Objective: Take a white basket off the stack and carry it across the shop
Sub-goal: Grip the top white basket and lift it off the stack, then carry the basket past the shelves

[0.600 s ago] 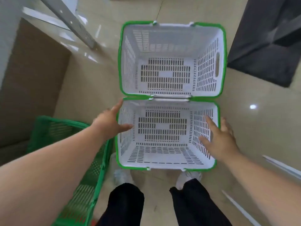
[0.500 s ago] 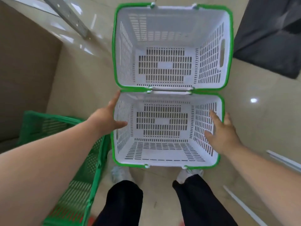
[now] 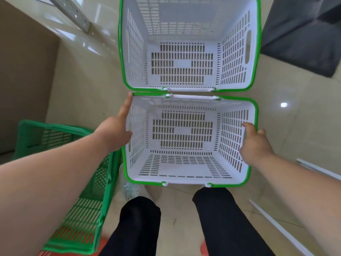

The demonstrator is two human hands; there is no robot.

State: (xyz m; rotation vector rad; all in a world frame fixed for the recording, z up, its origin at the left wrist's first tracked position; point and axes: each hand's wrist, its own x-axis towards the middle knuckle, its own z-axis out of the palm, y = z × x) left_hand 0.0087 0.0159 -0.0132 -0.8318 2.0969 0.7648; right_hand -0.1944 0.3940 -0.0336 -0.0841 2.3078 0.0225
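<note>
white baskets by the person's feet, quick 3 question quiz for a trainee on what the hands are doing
1. True or false: both hands are on the far white basket.
2. The left hand sits at the near white basket's A) left wall B) right wall C) floor.
3. What colour is the basket lying beside the person's left arm?

Key
1. False: both are at the near one; the right hand hooks its right rim.
2. A
3. Green: the green basket.

Perforated white plastic basket; glossy tiled floor.
</note>
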